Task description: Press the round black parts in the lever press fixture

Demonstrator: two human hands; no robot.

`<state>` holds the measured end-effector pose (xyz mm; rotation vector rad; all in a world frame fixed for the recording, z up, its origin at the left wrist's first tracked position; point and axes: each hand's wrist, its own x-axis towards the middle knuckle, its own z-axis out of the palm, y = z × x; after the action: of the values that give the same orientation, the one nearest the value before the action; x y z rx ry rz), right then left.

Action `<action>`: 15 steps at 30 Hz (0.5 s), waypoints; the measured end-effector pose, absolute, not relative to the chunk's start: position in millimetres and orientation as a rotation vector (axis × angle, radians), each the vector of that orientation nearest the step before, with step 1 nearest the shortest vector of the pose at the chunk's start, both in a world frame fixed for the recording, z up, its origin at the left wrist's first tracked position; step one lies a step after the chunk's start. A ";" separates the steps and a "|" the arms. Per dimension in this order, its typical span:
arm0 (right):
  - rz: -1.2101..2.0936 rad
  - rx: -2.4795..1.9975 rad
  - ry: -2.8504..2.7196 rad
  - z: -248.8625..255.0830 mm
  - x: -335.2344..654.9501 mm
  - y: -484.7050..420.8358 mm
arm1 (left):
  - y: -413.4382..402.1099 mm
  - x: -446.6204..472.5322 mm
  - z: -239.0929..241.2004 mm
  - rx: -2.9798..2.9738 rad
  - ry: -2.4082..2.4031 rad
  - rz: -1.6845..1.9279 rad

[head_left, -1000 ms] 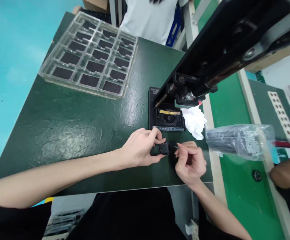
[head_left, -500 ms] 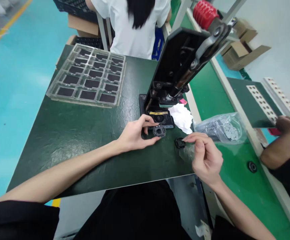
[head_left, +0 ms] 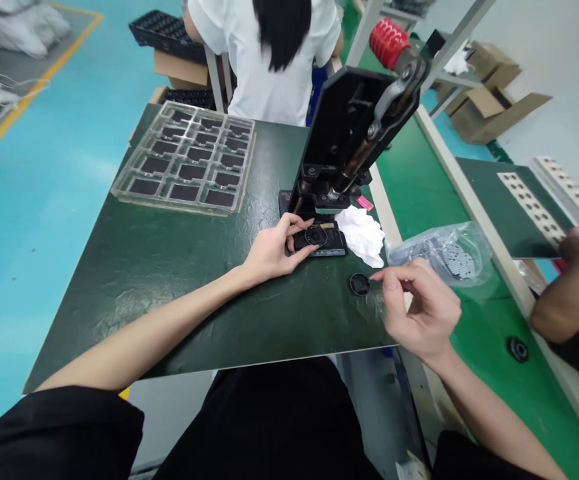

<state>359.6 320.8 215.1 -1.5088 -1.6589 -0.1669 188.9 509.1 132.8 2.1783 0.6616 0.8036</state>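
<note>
My left hand [head_left: 282, 245] grips a round black part [head_left: 315, 235] by its edges, thumb on the near side and fingers on the far side. The part is at the black fixture block [head_left: 336, 245] under the hand press [head_left: 352, 147]; whether it rests fully in the block I cannot tell. My right hand [head_left: 422, 307] is closed, its index fingertip close beside a black ring-shaped part [head_left: 360, 285] lying on the dark green table [head_left: 209, 293]. Whatever that hand pinches, if anything, is too small to make out.
A clear tray [head_left: 184, 160] with dark squares in its compartments lies at the back left. White crumpled cloth [head_left: 362, 235] sits beside the press. On the green conveyor are a plastic bag of grey pieces [head_left: 444, 257] and a black round part [head_left: 518, 349]. Co-workers sit ahead and at right.
My left hand has moved the round part away from me, from in front of the fixture block to over it. My right hand has shifted slightly right, just off the ring on the table.
</note>
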 end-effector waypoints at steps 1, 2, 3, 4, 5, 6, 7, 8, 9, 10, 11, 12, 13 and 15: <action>-0.193 -1.496 -1.695 221.6 359.7 325.2 | 509.4 188.6 132.6 2.201 0.667 0.796; -0.220 -1.486 -1.725 229.1 359.6 330.4 | 509.6 187.9 132.6 2.223 0.669 0.788; -0.254 -1.475 -1.750 237.4 359.6 336.3 | 509.6 186.9 132.6 2.235 0.664 0.778; -0.299 -1.458 -1.765 246.5 359.9 343.2 | 509.4 185.6 132.8 2.236 0.655 0.767; -0.345 -1.442 -1.773 256.3 360.8 350.9 | 509.2 184.2 133.1 2.227 0.645 0.760; -0.392 -1.428 -1.768 266.5 362.3 359.5 | 509.0 182.7 133.4 2.210 0.637 0.755; -0.443 -1.415 -1.753 276.9 364.7 369.1 | 508.7 181.5 133.7 2.193 0.634 0.755; -0.496 -1.400 -1.727 287.1 367.9 379.4 | 508.5 180.6 134.0 2.177 0.639 0.757; -0.546 -1.381 -1.700 297.0 372.0 390.4 | 508.3 180.1 134.3 2.166 0.651 0.764; -0.586 -1.365 -1.680 306.2 376.7 401.8 | 508.2 180.1 134.6 2.159 0.670 0.771; -0.618 -1.350 -1.670 314.7 382.0 413.0 | 508.1 180.4 134.9 2.159 0.692 0.773; -0.647 -1.333 -1.666 322.4 387.4 423.9 | 508.1 180.9 135.3 2.164 0.714 0.770; -0.666 -1.323 -1.670 329.2 392.8 434.1 | 508.0 181.6 135.7 2.172 0.735 0.764; -0.698 -1.315 -1.672 340.2 402.5 451.4 | 507.7 183.0 136.5 2.190 0.760 0.746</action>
<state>402.5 451.4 340.2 -1.3155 -1.6724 -0.6981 183.0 507.7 136.5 2.1900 0.7602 0.7461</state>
